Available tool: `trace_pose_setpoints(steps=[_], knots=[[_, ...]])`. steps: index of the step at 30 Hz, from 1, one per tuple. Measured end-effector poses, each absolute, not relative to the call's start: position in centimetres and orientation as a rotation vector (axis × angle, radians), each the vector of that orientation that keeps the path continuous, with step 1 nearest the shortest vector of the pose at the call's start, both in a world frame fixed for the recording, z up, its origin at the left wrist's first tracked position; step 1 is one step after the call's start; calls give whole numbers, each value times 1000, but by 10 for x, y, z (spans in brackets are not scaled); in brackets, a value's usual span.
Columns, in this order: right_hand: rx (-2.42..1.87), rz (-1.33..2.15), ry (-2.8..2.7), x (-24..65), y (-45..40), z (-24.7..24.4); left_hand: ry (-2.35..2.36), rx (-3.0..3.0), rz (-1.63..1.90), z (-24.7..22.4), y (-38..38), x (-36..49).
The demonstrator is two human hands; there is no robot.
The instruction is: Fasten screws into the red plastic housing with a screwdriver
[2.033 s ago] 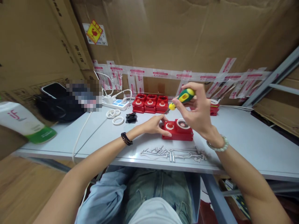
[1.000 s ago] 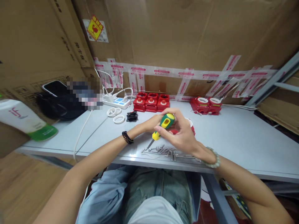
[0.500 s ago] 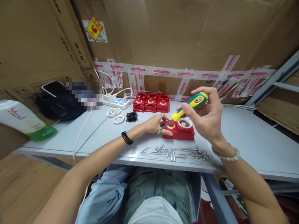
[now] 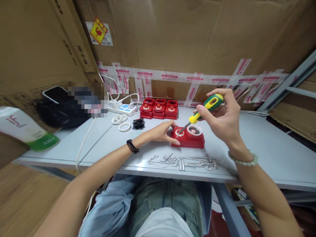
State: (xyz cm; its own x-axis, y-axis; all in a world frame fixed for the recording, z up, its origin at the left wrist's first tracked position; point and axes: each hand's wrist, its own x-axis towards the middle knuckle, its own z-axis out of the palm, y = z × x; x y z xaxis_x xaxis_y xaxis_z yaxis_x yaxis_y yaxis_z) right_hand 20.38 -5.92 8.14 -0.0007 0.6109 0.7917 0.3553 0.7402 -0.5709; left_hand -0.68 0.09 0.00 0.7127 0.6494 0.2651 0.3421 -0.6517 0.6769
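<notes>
A red box (image 4: 191,142) with a round knob and a white ring (image 4: 194,129) on top lies on the grey-white table. My left hand (image 4: 163,132) grips its left end between thumb and fingers. In my right hand (image 4: 223,115) is a green and yellow screwdriver (image 4: 209,106), slanting down to the left. Its tip is over the left part of the box, near the knob; whether it touches a screw is too small to tell. Loose screws (image 4: 169,158) and longer metal parts (image 4: 197,163) lie in front of the box.
Three red boxes (image 4: 158,110) stand at the back. Left of them are a white power strip (image 4: 125,108), white rings (image 4: 124,126) and black parts (image 4: 138,123). A white and green tube (image 4: 27,130) and a phone (image 4: 54,94) are at the far left. Cardboard walls the table.
The screwdriver's tip has moved from beyond the box's left front edge to over its top. My right hand has shifted slightly right. My left hand still holds the box.
</notes>
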Motion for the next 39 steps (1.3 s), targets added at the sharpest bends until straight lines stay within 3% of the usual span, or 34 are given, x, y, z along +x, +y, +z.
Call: trace_pose_setpoints(steps=[39], knots=[[-871,247,-1715,192,-68,76,746,2298,651,-1,2,-4]])
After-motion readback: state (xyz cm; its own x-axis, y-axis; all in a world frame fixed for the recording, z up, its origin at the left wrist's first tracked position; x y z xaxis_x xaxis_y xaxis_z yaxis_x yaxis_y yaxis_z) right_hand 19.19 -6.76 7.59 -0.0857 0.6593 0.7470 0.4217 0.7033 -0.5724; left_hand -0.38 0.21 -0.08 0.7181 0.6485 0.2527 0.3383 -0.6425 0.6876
